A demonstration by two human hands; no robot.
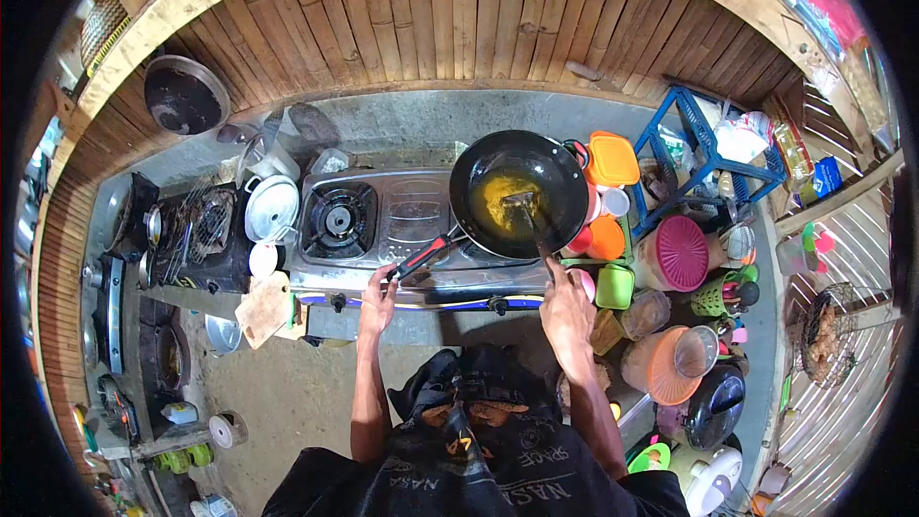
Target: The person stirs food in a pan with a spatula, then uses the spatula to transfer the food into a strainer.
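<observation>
A black wok (476, 155) sits over the right side of a two-burner gas stove (412, 201). Yellow oil or a yellow mixture (500, 199) pools in its bottom. The fingers of my left hand (377, 302) are closed at the end of the wok's black-and-red handle (421, 255). My right hand (567, 314) grips a spatula (532, 222) by its handle, and the blade lies in the yellow pool. The stove's left burner (337, 219) has nothing on it.
Left of the stove are a lidded silver pot (273, 206) and a wooden cutting board (263, 309). Plastic containers crowd the right, among them an orange tub (613, 159), a green box (615, 286) and a pink-lidded one (681, 253). A blue rack (708, 148) stands behind them.
</observation>
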